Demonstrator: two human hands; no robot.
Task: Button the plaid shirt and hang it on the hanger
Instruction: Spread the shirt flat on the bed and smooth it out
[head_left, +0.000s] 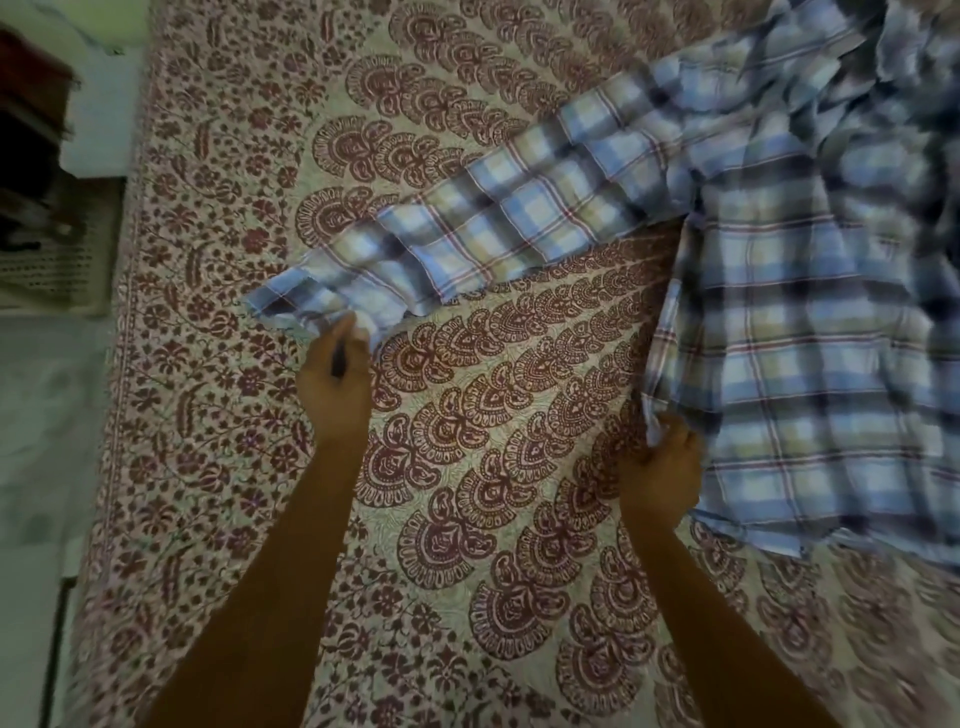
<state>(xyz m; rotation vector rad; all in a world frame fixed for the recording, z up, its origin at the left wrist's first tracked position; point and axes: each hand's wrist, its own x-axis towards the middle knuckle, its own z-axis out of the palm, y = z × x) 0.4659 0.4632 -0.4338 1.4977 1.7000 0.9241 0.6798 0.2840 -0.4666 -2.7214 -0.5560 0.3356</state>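
A blue, white and red plaid shirt (810, 332) lies spread on the bed at the right, its body reaching off the right edge. One long sleeve (493, 218) stretches diagonally down to the left. My left hand (335, 384) pinches the cuff end of that sleeve. At the shirt's lower left side edge, my right hand (662, 475) is closed on the fabric. The collar end at the top right is blurred. No hanger is in view.
The bed is covered with a cream sheet printed in maroon paisley and flowers (467, 467). Past the bed's left edge lie a pale floor (36, 415), a perforated white bin (57, 249) and dark shelving (26, 104).
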